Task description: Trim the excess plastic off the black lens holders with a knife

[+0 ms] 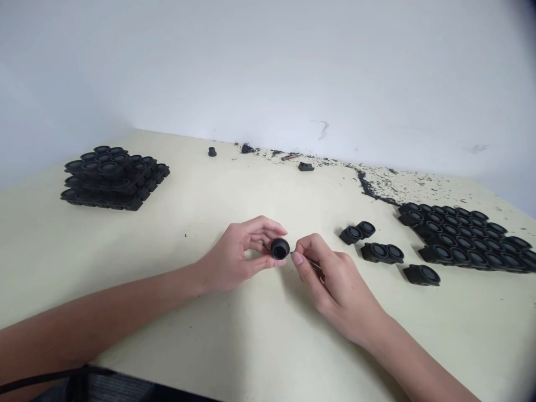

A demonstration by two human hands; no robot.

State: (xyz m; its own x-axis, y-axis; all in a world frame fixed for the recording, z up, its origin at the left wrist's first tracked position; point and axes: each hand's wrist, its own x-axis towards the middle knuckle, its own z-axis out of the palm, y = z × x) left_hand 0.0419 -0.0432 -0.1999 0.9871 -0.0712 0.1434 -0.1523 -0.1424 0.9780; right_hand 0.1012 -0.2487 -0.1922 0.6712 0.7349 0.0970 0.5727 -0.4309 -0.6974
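The pale table point(251, 192) stood against a white wall point(293, 72). On its right side lay a wide group of black parts point(473, 237), set in close rows, perhaps so that they kept together and took less space. At the far left, similar parts formed a layered stack point(104, 184), flat enough, it seemed, to stay steady. The right hand point(335, 279) was closed around a thin tool point(316, 267), gripping near its end, probably for fine control. The left hand point(228, 257) held a black round part point(280, 249) between thumb and fingers, above the near middle of the table; its hollow opening faced the viewer, so the rim was reachable. Between the right hand and the rows were a few loose black pieces point(382, 253), apart from the group. Near the wall lay a small black block point(306, 166) and, smallest, dark scraps point(368, 187).
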